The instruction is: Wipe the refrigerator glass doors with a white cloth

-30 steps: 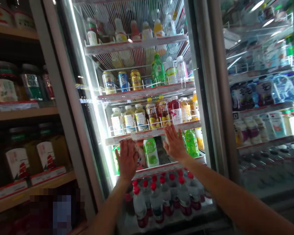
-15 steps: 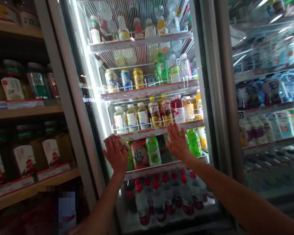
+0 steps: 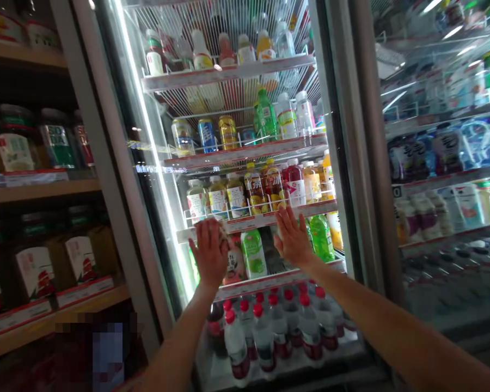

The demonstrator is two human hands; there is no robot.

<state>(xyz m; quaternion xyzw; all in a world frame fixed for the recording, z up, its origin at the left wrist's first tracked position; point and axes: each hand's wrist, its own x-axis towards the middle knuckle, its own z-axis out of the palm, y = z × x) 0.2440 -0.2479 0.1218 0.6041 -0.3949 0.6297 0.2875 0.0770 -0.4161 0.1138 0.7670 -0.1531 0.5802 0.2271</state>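
Observation:
Both my hands rest against the glass door (image 3: pixel 343 179) of a lit drinks fridge. My left hand (image 3: pixel 209 253) lies flat on the glass with its fingers pointing up and presses a small pale cloth (image 3: pixel 224 233) that peeks out by the fingertips. It is in front of a red-labelled bottle (image 3: pixel 233 261) and a green-labelled bottle (image 3: pixel 253 253). My right hand (image 3: pixel 292 238) is open, fingers spread, palm on the glass just below the shelf rail (image 3: pixel 253 222), beside green bottles (image 3: pixel 322 237).
Inside the fridge are wire shelves of bottles and cans, with red-capped water bottles (image 3: pixel 265 337) at the bottom. A second glass-door fridge (image 3: pixel 441 163) stands to the right. Wooden shelves (image 3: pixel 41 190) with jars stand to the left.
My left hand slid left across the glass, then back right and slightly up. My right hand has stayed in place on the glass.

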